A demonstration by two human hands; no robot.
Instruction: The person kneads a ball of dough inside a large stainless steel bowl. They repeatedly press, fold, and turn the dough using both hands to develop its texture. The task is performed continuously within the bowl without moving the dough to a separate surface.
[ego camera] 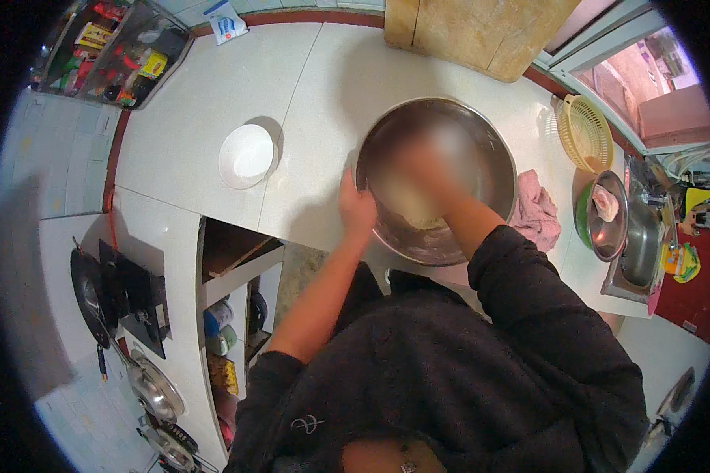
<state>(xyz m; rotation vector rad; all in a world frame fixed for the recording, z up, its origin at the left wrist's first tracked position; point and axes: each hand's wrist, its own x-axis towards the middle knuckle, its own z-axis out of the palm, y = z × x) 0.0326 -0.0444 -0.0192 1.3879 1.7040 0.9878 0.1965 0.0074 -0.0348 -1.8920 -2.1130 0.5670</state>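
A large stainless steel bowl (pixel 496 177) stands at the counter's near edge, in front of my body. My left hand (pixel 358 204) grips its left rim, thumb up along the outer wall. Down inside the bowl is my right hand (pixel 429 168), badly blurred, so its fingers cannot be made out. Beneath and beside it lies a pale, dough-like mass (pixel 417 213), partly covered by the hand and the blur. Whitish smears mark the bowl's inner wall.
A white bowl (pixel 247 156) sits to the left. On the right are a pink cloth (pixel 535 213), a yellow plastic basket (pixel 586 133), a metal bowl (pixel 612 233) holding a pale pink piece, and a sink (pixel 639 254). Wooden boards (pixel 473 35) lean at the back.
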